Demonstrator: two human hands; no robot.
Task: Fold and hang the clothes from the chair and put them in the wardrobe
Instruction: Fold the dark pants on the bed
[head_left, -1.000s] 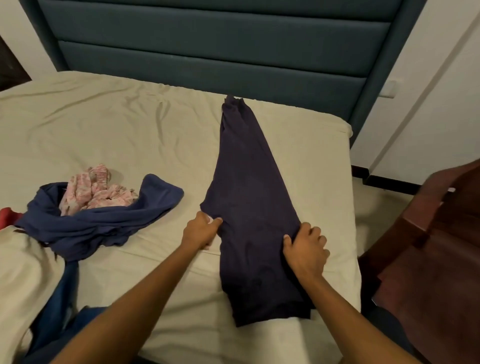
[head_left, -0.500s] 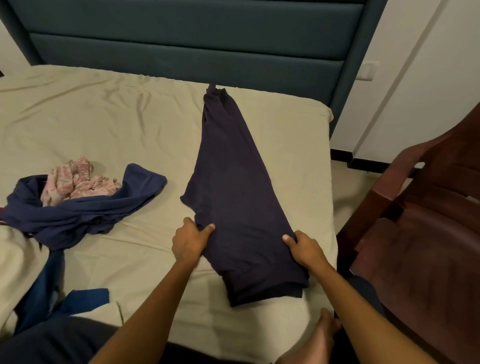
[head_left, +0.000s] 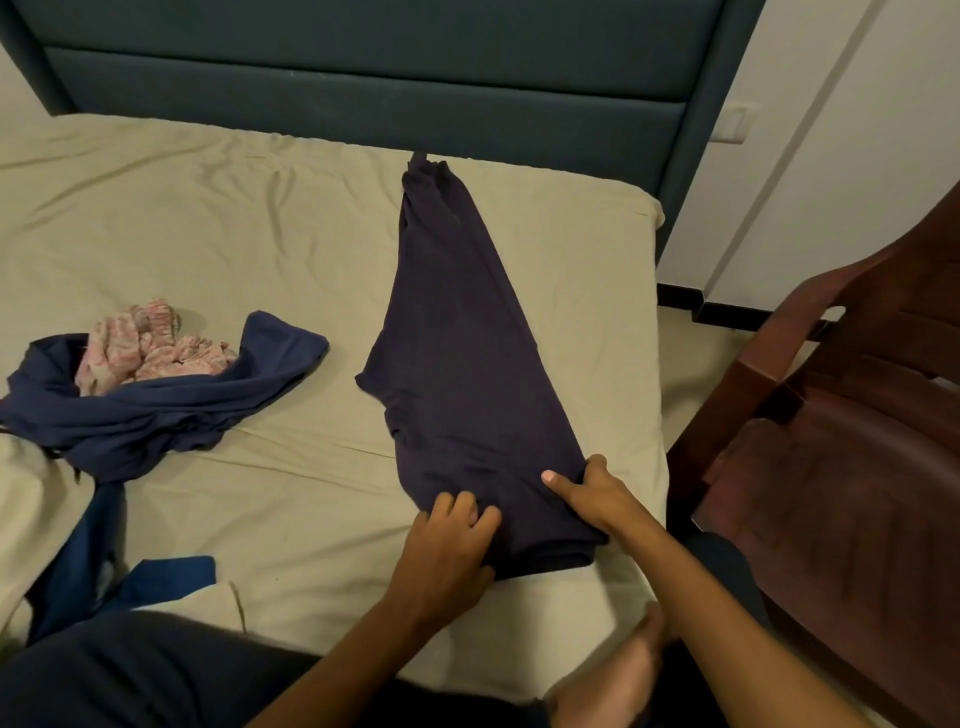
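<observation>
Head view: one dark pants (head_left: 467, 374) lying long on bed (head_left: 218, 249), near right edge. Two hands at its near end. Left hand (head_left: 447, 551) fingers curled, bunching cloth. Right hand (head_left: 587, 493) pinching pants' edge. One blue cloth (head_left: 171, 410) heap, one pink cloth (head_left: 140, 348) on it. One brown chair (head_left: 841, 467) right of bed.
</observation>
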